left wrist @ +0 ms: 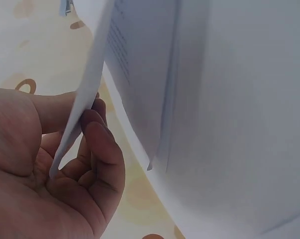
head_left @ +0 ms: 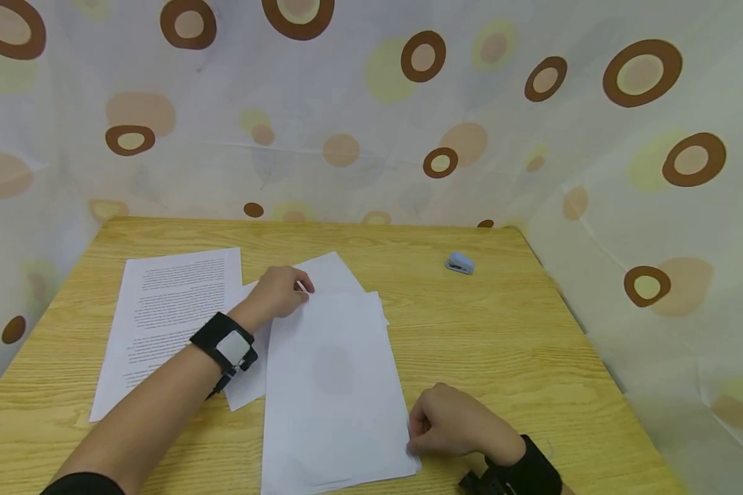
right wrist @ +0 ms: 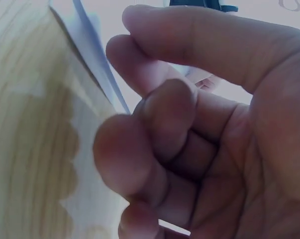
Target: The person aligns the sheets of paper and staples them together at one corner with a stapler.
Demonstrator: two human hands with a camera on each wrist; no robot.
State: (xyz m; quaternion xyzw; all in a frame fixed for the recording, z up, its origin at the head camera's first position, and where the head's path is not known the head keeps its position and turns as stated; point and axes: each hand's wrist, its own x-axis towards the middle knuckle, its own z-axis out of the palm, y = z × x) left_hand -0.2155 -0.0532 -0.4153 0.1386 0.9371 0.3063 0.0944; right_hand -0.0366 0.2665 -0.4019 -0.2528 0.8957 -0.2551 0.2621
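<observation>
Nearest, the blank sheets (head_left: pixel 334 385) lie mid-counter. Left to right: printed page (head_left: pixel 167 309); left hand (head_left: pixel 278 292), fingers (left wrist: pixel 97 144) pinching the stack's far edge; right hand (head_left: pixel 452 419), fingers curled, apparently gripping its near corner; small blue stapler (head_left: pixel 460 262). Thin, smooth paper could crease or slip askew under uneven pulls.

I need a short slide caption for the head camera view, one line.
Both hands, left hand and right hand, hold blank sheets on a wooden table, beside a printed page.

Your left hand (head_left: pixel 278 292) reaches forward, forearm extended, fingers curled in a pinching grip. Your right hand (head_left: pixel 452 421) sits near you, fingers curled, pinching too.
</observation>
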